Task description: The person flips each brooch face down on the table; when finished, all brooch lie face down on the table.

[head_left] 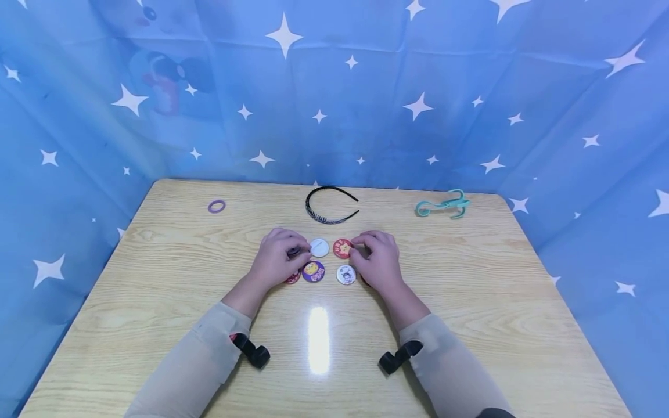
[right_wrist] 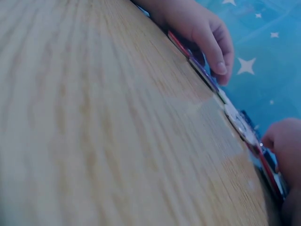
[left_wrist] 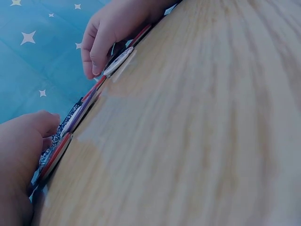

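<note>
Round button badges lie in two rows on the wooden table. My left hand bends over the left end, thumb and forefinger pinching the edge of a white badge. A dark round thing shows between those fingers. Below sit a purple badge with a yellow face and a red badge, partly covered by the left hand. My right hand pinches the edge of a red badge with a yellow star. Beneath it is a white badge with a figure; another red badge is mostly hidden by that hand.
Behind the badges lies a black toothed headband. A purple ring is at the back left and a teal claw-like clip at the back right. A blue star-patterned curtain hangs behind the table.
</note>
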`<action>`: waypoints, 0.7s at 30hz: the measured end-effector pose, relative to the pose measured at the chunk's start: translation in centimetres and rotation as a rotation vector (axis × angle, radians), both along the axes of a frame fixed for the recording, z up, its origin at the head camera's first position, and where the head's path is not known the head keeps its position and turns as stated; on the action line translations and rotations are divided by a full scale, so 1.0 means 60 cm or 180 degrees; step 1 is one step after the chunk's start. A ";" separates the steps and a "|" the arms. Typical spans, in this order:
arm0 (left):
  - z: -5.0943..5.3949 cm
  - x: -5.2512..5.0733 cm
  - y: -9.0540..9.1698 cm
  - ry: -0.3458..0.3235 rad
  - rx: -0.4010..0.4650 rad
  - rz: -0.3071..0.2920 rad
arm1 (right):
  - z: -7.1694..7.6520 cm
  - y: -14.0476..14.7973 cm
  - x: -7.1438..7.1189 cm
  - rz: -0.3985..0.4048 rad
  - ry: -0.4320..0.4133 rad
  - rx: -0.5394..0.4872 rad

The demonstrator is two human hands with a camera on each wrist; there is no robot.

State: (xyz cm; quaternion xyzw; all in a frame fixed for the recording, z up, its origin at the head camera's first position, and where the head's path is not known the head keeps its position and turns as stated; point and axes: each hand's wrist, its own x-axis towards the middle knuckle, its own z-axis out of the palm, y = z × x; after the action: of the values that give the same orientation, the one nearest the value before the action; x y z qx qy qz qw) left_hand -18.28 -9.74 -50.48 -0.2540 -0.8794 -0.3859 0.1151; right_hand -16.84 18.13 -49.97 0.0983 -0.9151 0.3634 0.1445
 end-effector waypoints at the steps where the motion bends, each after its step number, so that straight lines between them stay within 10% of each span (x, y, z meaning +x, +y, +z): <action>1: 0.000 0.000 -0.001 0.0006 -0.0014 -0.0005 | 0.000 -0.001 0.000 0.0001 -0.0014 0.0003; 14: 0.005 0.017 0.035 0.0418 -0.0195 -0.0172 | 0.001 -0.007 0.000 -0.0105 -0.0312 0.0326; 21: 0.013 0.018 0.068 0.0448 -0.0606 0.0080 | 0.002 -0.006 0.001 -0.0097 -0.0326 0.0408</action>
State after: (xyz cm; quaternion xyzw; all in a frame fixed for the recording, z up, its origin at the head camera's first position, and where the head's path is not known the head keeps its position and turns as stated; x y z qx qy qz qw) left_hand -17.23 -5.68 -49.71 -0.2791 -0.9049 -0.2803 0.1568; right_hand -16.76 17.78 -49.82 0.0747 -0.9440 0.3064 0.0964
